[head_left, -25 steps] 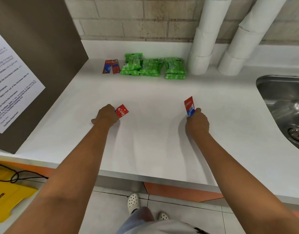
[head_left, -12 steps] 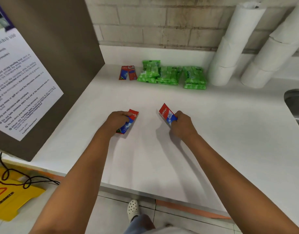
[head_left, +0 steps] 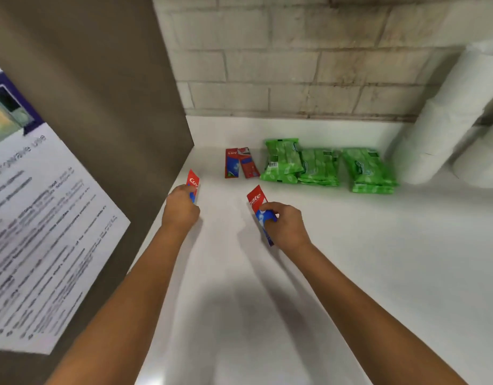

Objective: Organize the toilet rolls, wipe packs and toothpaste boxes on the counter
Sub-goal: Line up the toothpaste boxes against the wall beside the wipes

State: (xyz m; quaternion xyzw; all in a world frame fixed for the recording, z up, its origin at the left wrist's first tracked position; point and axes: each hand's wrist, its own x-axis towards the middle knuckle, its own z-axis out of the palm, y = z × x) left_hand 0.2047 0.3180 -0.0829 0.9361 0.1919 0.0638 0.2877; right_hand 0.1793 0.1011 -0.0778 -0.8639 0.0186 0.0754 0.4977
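The left hand [head_left: 181, 208] grips a red toothpaste box [head_left: 193, 183], fingers curled round its lower half so only the top end shows. The right hand [head_left: 285, 226] pinches a second toothpaste box [head_left: 258, 202], its bottom end partly hidden under the palm. Both are held above the white worktop [head_left: 351, 259]. At the back wall lie two more boxes [head_left: 239, 162] side by side, then green wipe packs [head_left: 325, 166] (the count is blurred), then stacked toilet rolls [head_left: 439, 134], cut off at the right edge. The paper notice [head_left: 45, 232] is unreadable.
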